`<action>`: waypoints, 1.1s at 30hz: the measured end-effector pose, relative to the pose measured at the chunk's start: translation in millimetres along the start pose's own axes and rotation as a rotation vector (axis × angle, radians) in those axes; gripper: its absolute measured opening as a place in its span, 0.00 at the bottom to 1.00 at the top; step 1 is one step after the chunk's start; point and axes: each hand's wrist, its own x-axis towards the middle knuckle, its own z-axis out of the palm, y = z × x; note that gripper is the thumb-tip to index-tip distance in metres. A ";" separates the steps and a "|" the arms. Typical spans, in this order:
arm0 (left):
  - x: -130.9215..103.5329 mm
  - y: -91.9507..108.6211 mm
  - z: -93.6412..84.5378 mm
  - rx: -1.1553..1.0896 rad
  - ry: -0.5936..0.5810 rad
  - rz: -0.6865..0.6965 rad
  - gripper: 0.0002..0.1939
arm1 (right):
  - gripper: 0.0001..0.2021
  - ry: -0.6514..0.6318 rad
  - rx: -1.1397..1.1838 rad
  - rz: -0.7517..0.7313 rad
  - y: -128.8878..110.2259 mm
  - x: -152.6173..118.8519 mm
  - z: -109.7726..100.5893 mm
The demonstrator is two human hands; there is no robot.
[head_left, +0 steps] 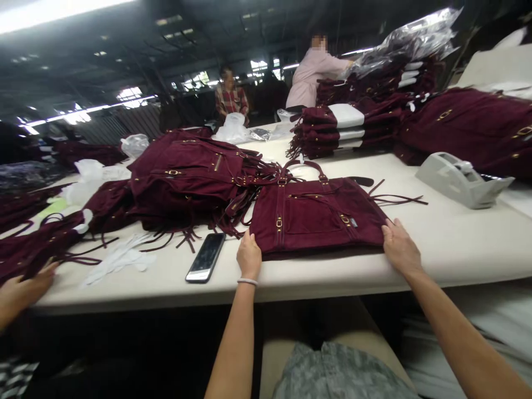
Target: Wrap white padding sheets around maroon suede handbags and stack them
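Note:
A maroon handbag (313, 221) with buckled straps and gold-coloured hardware lies flat on the white table before me. Its handles point away from me. My left hand (249, 256), with a pale band at the wrist, grips the bag's near left corner with closed fingers. At the near right corner, my right hand (401, 246) pinches the bag's edge, fingertips partly hidden behind it. Left of the bag, a phone (205, 257) rests near the table edge. A heap of maroon bags (178, 172) with fringes and thin cords is piled just behind and to the left.
White gloves (120, 257) lie left of the phone. A co-worker's hand (31, 285) holds another maroon bag at far left. A grey tape dispenser (461, 180) stands at right. Stacked bags with white wraps (349, 124) rise behind. Two people (310, 77) are across the table.

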 end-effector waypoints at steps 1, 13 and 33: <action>0.3 0.1 -2.2 0.018 0.006 -0.007 0.18 | 0.31 -0.012 -0.018 0.008 3.2 3.4 1.1; -19.0 3.7 -25.5 0.064 -0.126 -0.032 0.21 | 0.23 0.147 -0.254 -0.177 15.8 -2.6 -17.2; -19.8 65.0 -37.3 0.227 -0.180 -0.332 0.22 | 0.27 -0.021 -0.303 0.280 -21.7 35.1 -29.9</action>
